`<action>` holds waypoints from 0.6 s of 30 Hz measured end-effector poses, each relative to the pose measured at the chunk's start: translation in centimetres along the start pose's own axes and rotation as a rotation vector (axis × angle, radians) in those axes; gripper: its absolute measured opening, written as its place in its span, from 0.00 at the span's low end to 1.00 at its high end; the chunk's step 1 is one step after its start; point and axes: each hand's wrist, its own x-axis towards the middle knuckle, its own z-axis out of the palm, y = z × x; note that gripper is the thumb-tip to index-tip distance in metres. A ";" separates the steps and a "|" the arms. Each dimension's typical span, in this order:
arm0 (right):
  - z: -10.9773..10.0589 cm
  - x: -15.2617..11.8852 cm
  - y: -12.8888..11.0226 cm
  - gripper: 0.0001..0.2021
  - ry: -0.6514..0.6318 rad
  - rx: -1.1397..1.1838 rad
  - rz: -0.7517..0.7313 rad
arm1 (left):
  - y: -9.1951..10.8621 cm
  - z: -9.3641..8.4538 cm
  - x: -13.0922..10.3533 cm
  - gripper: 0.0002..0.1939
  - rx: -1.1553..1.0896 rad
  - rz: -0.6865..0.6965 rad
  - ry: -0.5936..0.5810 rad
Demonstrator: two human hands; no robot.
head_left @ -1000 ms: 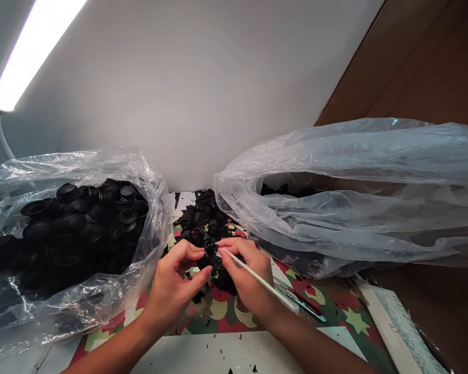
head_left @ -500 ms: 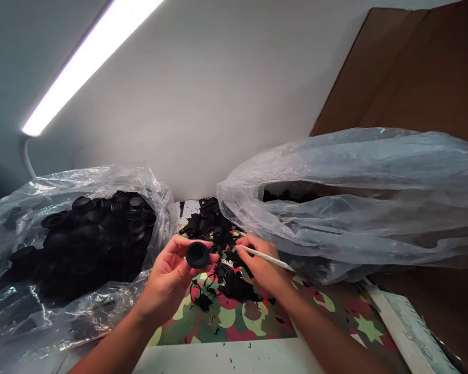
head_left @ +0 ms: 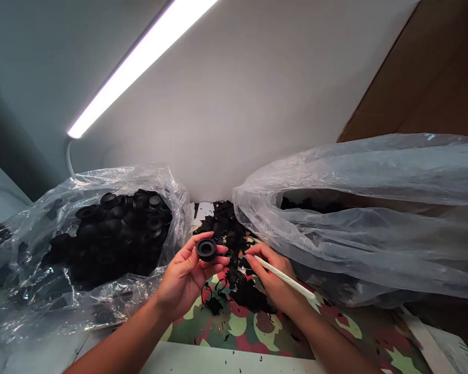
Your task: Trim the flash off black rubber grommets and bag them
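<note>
Between the thumb and fingers of my left hand (head_left: 185,275) is a round black rubber part (head_left: 206,250), its ringed hollow face turned toward me. My right hand (head_left: 273,272), a little to the right, is closed around a thin white stick-like tool (head_left: 286,279); its tip near the fingers is too small to make out. The two hands are apart. Below and behind them, black rubber scraps (head_left: 249,296) and thin rings lie on a patterned sheet (head_left: 237,324) of green, red and yellow shapes.
On the left, a clear plastic bag (head_left: 179,195) holds many black rubber parts (head_left: 120,234). Another translucent bag (head_left: 335,249) lies open at right, by a cardboard flap (head_left: 409,78). A lit tube lamp (head_left: 140,67) hangs over the left side, before a pale wall.
My left hand has turned the rubber part, so its face shows differently. The right hand with the white tool stays close by. The whole view has shifted, moving the scene rightward.
</note>
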 end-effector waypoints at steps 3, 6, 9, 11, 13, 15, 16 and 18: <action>0.0 0.1 0.1 0.18 -0.059 -0.015 -0.001 | 0.1 0.0 -0.2 0.14 0.015 0.012 -0.020; 0.0 0.1 0.1 0.22 -0.043 -0.032 -0.053 | 0.0 0.2 -0.3 0.13 0.037 0.021 -0.038; 0.0 0.1 -0.1 0.25 -0.027 -0.020 -0.123 | -0.2 0.3 -0.4 0.14 0.081 0.038 -0.021; 0.0 -0.1 -0.1 0.26 -0.044 0.016 -0.130 | 0.1 0.6 -0.5 0.15 0.185 0.059 0.012; -0.1 -0.4 0.1 0.26 -0.063 0.047 -0.104 | 1.2 0.9 -0.8 0.15 0.445 0.127 0.059; -0.1 -0.6 0.4 0.24 -0.061 0.056 -0.084 | 3.6 1.2 -1.2 0.12 0.900 0.292 0.149; -0.2 -0.7 0.6 0.23 -0.059 0.051 -0.076 | 5.2 1.3 -1.5 0.11 1.178 0.413 0.238; -0.2 -0.9 1.0 0.21 -0.062 0.051 -0.059 | 9.0 1.2 -2.4 0.12 1.679 0.613 0.508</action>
